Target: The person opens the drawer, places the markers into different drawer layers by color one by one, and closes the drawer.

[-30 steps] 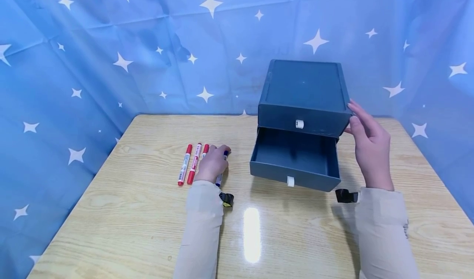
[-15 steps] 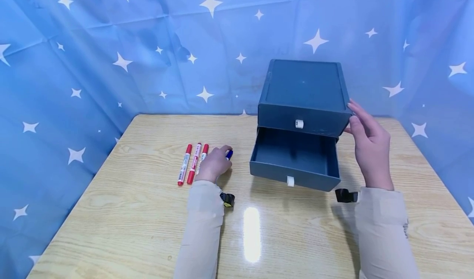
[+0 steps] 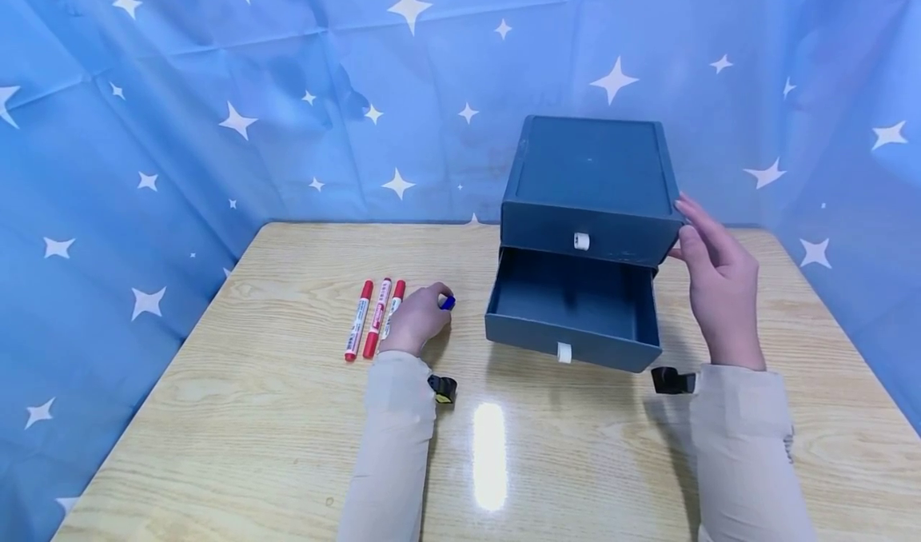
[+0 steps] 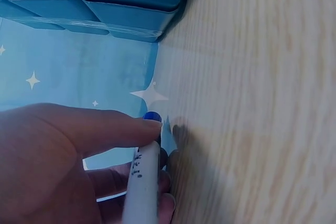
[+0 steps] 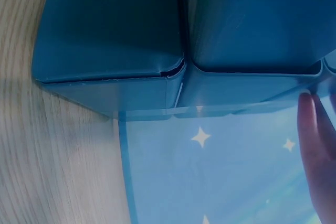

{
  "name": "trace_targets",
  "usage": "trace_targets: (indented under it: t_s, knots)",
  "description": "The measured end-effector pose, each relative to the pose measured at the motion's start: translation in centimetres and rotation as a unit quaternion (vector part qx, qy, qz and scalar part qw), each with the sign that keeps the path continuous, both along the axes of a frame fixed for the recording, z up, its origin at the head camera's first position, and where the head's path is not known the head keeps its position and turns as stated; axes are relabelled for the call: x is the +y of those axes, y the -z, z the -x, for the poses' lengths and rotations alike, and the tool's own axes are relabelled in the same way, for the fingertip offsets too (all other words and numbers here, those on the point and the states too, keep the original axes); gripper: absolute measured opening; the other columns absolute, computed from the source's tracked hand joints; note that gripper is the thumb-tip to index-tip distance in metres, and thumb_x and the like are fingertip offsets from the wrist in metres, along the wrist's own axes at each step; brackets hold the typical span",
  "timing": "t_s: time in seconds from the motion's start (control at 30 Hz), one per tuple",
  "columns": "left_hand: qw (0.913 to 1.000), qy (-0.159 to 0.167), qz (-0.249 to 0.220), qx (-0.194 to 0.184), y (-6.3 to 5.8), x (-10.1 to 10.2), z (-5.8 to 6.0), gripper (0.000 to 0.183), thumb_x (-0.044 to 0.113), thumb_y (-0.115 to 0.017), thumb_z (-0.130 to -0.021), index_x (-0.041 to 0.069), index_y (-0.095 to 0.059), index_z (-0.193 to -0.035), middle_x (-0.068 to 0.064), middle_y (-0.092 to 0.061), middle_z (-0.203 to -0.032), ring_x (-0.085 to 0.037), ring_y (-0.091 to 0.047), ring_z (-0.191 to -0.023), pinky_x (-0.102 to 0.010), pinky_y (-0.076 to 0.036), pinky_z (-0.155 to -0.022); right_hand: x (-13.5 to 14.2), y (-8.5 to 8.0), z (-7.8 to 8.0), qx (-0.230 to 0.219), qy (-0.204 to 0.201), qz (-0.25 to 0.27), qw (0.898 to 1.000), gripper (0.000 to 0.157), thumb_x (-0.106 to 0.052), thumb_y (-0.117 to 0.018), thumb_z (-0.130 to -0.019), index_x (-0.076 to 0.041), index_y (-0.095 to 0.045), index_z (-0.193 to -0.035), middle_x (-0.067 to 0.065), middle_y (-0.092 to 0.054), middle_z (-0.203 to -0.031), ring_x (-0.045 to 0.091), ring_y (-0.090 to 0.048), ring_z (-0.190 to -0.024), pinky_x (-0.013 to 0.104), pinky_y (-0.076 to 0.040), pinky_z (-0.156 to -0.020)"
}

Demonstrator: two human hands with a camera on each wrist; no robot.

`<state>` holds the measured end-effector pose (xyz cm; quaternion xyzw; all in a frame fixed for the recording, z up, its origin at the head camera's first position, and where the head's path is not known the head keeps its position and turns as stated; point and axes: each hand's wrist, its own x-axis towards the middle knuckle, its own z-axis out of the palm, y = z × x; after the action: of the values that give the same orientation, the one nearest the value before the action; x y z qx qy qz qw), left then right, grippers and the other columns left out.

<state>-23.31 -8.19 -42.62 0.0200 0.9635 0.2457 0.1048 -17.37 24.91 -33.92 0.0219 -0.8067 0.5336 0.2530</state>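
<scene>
My left hand point(image 3: 416, 320) pinches a marker point(image 4: 142, 184) with a white barrel and a blue end between thumb and fingers. In the head view only its blue end point(image 3: 448, 303) shows past the hand. To the left lie red-capped markers point(image 3: 359, 320), side by side on the table. My right hand point(image 3: 723, 286) rests against the right side of a dark blue drawer unit point(image 3: 593, 166), its fingers extended at the front corner. The unit's lower drawer point(image 3: 568, 342) is pulled out, with a bare inside and a white knob. Its upper drawer point(image 3: 532, 226) is closed.
A light wood-grain table point(image 3: 237, 414) carries everything. Behind it hangs a blue cloth point(image 3: 446, 62) with white stars. A bright light reflection point(image 3: 489, 454) shows on the tabletop in front of the drawers.
My left hand has drawn the blue marker up from lying along the table, turning it so its blue end points right. The right hand and drawer unit stay put.
</scene>
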Motion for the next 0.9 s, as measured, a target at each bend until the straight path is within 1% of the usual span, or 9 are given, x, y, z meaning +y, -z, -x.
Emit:
trace_targets:
  t_s: [0.27,0.43,0.53,0.63,0.73,0.9]
  knots:
    - [0.9998,0.004,-0.017,0.006,-0.2,0.0,-0.1,0.029,0.024,-0.055,-0.087,0.021,-0.055,-0.116,-0.005,-0.061,-0.103,-0.018,-0.056,-0.082,-0.035,-0.044,-0.07,0.1,0.2,0.2,0.0,0.0,0.0,1.0,0.035,-0.029,-0.043,-0.094,-0.029,-0.048,-0.128,-0.011,-0.039,-0.136,-0.002,-0.058,-0.085,0.033,-0.028,-0.101]
    - [0.9987,0.006,-0.05,-0.005,-0.3,0.1,-0.1,0.03,0.025,-0.056,-0.087,0.017,-0.056,-0.116,-0.005,-0.06,-0.102,-0.019,-0.056,-0.085,-0.035,-0.044,-0.073,0.7,0.8,0.7,-0.002,0.004,-0.004,1.0,0.035,-0.029,-0.043,-0.094,-0.029,-0.048,-0.128,-0.011,-0.039,-0.136,-0.001,-0.058,-0.086,0.033,-0.03,-0.1]
    - [0.9983,0.006,-0.056,-0.009,-0.5,0.2,-0.1,0.03,0.026,-0.057,-0.087,0.015,-0.058,-0.114,-0.005,-0.061,-0.102,-0.018,-0.056,-0.085,-0.034,-0.044,-0.075,0.8,1.0,0.9,-0.001,0.004,-0.004,1.0,0.035,-0.029,-0.043,-0.094,-0.029,-0.048,-0.128,-0.011,-0.039,-0.136,0.0,-0.058,-0.086,0.033,-0.03,-0.1]
    - [0.9985,0.008,-0.054,-0.006,-0.6,0.3,-0.2,0.027,0.029,-0.059,-0.085,0.015,-0.061,-0.109,-0.002,-0.061,-0.098,-0.017,-0.055,-0.082,-0.033,-0.044,-0.074,0.9,1.0,0.9,0.0,0.003,-0.003,1.0,0.035,-0.029,-0.044,-0.094,-0.029,-0.048,-0.128,-0.011,-0.039,-0.136,0.0,-0.058,-0.087,0.034,-0.03,-0.099]
    - [0.9984,0.011,-0.055,-0.004,-0.7,0.3,-0.3,0.022,0.031,-0.06,-0.084,0.016,-0.063,-0.099,0.001,-0.06,-0.09,-0.016,-0.054,-0.076,-0.032,-0.043,-0.069,0.9,1.0,0.9,0.0,0.002,-0.004,1.0,0.035,-0.03,-0.044,-0.094,-0.029,-0.048,-0.128,-0.01,-0.039,-0.136,0.0,-0.058,-0.087,0.033,-0.031,-0.099]
    - [0.9982,0.019,-0.056,-0.007,-0.7,0.4,-0.4,0.018,0.035,-0.061,-0.083,0.018,-0.062,-0.089,0.004,-0.058,-0.08,-0.016,-0.052,-0.07,-0.03,-0.041,-0.063,0.8,1.0,0.9,-0.002,0.005,-0.006,1.0,0.035,-0.03,-0.044,-0.094,-0.029,-0.048,-0.128,-0.011,-0.039,-0.136,0.0,-0.058,-0.087,0.033,-0.032,-0.098]
